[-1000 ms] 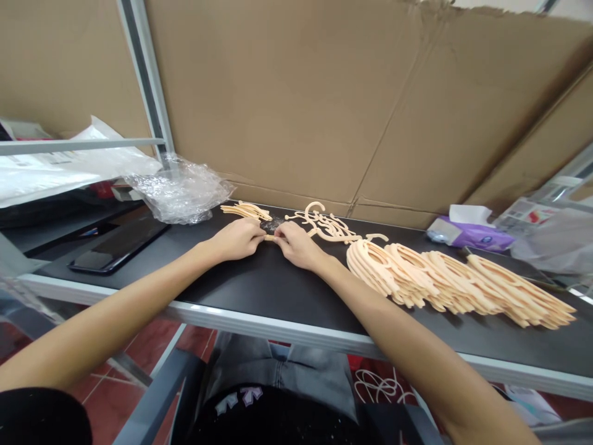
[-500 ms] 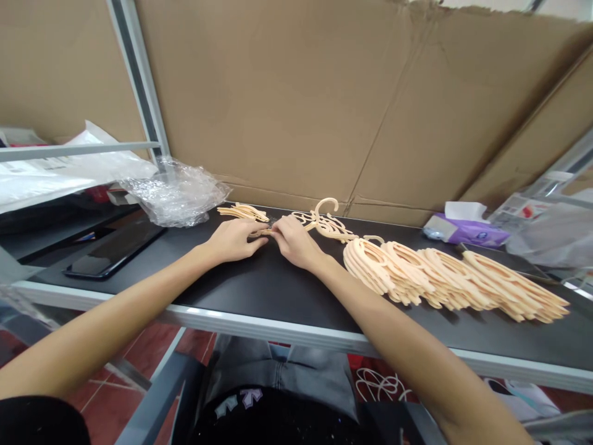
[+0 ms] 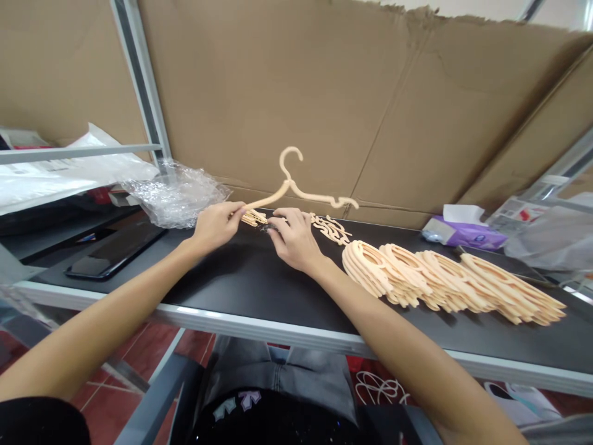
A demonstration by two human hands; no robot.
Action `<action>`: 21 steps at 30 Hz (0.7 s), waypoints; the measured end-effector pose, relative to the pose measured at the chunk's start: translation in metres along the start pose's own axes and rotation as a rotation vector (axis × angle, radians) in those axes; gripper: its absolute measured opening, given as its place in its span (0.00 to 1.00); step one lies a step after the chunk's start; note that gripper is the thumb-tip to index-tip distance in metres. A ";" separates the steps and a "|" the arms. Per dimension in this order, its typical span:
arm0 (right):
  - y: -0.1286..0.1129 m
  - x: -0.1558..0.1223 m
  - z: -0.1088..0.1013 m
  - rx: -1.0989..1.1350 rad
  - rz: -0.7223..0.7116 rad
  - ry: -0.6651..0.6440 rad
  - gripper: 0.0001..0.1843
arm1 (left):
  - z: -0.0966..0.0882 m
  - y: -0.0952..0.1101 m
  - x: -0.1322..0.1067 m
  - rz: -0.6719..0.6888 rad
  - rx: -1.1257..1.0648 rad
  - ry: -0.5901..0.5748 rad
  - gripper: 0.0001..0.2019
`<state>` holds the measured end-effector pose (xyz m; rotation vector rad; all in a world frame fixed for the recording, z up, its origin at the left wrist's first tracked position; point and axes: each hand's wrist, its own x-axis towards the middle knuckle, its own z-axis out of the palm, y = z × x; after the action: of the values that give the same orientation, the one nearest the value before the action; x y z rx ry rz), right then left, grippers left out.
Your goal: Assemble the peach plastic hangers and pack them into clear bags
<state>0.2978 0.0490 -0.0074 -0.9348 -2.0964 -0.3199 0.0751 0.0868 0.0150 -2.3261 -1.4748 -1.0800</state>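
A pale peach clothes hanger [image 3: 311, 196] is raised above the table, hook up, its left arm end pinched in my left hand [image 3: 217, 227]. My right hand [image 3: 295, 242] is low over the tabletop with bent fingers close together. Its fingertips are at a little heap of small dark bits [image 3: 267, 227], too small to name; what they hold is hidden. Behind my left fingers lie slim peach hanger pieces [image 3: 254, 217]. Past my right hand is a loose pile of curved peach pieces [image 3: 332, 230].
Several overlapping stacks of folded peach hangers [image 3: 370, 269] run along the right side of the black table [image 3: 278, 296]. Beyond them stands a purple tissue box [image 3: 477, 235]. To the left are a black phone [image 3: 111, 250] and crumpled clear plastic [image 3: 178, 194]. Cardboard [image 3: 278, 80] walls the back.
My hands were together over a small part at the table. Now they are apart, and the hanger has risen and shifted left in my left hand. My right hand is at the dark bits.
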 end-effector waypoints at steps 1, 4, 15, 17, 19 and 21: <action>-0.001 0.000 0.000 0.002 0.004 0.000 0.13 | -0.001 -0.004 0.002 -0.030 -0.026 0.028 0.19; 0.000 0.001 0.002 0.061 0.077 0.060 0.10 | -0.002 -0.014 0.005 -0.105 -0.113 0.083 0.19; 0.035 0.018 0.005 1.003 1.135 0.626 0.14 | -0.001 -0.007 0.001 -0.080 -0.053 0.015 0.18; 0.039 0.019 0.002 1.123 1.265 0.695 0.15 | -0.001 -0.007 0.001 -0.076 -0.055 0.023 0.18; 0.041 0.019 0.000 1.191 1.316 0.750 0.15 | -0.001 -0.008 0.001 -0.075 -0.053 0.035 0.18; 0.043 0.019 -0.002 1.226 1.310 0.811 0.13 | -0.001 -0.009 0.000 -0.070 -0.046 0.054 0.18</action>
<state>0.3220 0.0871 0.0045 -0.8958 -0.3947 0.9881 0.0669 0.0908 0.0144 -2.2723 -1.5375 -1.1977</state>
